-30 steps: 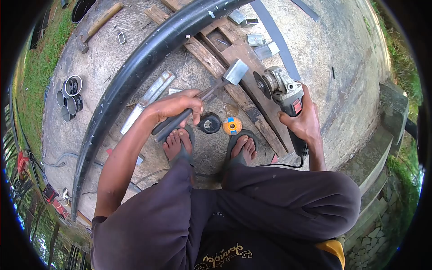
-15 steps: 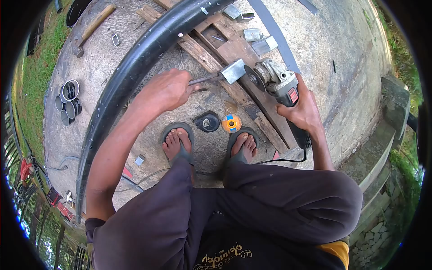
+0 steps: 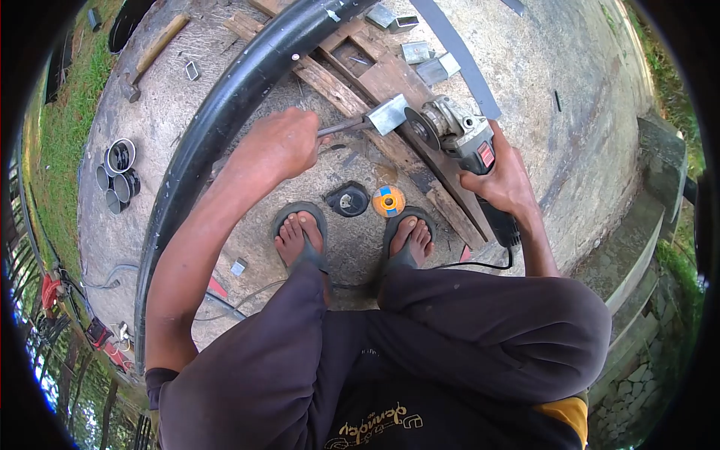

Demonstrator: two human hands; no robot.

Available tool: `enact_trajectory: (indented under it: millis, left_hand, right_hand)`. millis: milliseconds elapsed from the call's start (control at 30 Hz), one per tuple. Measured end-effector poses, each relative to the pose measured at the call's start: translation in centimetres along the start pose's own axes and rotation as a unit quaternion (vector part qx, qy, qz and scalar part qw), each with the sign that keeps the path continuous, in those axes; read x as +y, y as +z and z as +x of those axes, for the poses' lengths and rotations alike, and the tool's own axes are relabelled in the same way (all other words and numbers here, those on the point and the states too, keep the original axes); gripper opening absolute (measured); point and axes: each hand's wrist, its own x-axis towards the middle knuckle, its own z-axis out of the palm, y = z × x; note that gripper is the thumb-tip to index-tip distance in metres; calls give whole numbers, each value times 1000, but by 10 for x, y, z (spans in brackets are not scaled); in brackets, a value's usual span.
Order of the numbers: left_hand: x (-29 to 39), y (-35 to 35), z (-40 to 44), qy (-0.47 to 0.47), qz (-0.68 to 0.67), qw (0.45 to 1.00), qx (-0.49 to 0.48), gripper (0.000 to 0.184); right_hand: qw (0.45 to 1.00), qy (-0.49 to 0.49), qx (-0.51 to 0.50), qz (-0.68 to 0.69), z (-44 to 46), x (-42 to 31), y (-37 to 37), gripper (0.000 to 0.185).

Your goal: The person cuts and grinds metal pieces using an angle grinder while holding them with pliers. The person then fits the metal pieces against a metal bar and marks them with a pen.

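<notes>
My left hand is closed around the handles of what look like pliers. Their jaws hold a short piece of square metal tube above the wooden boards. In my right hand is an angle grinder, gripped by its body. The grinder's disc stands at the right end of the tube; whether they touch I cannot tell. Between my feet lie a black disc-shaped part and an orange grinding disc.
A long black curved pipe arches across the left side. More cut tube pieces lie beyond the boards. A hammer and black-lined round rings sit at the left. The grinder's cord runs past my feet.
The view has shifted slightly. The tube piece and the grinder disc stay close together, with both hands keeping their holds.
</notes>
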Motion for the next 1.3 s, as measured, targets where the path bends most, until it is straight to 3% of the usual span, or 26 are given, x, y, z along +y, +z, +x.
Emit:
enact_trajectory:
  millis: [500, 1300]
  left_hand:
    - [-6, 18, -1, 25, 8, 997, 67, 31]
    - [-8, 27, -2, 35, 19, 995, 92, 23]
  right_hand:
    - [1000, 11, -15, -4, -1, -3, 0, 97]
    - [1000, 2, -5, -7, 0, -6, 3, 98]
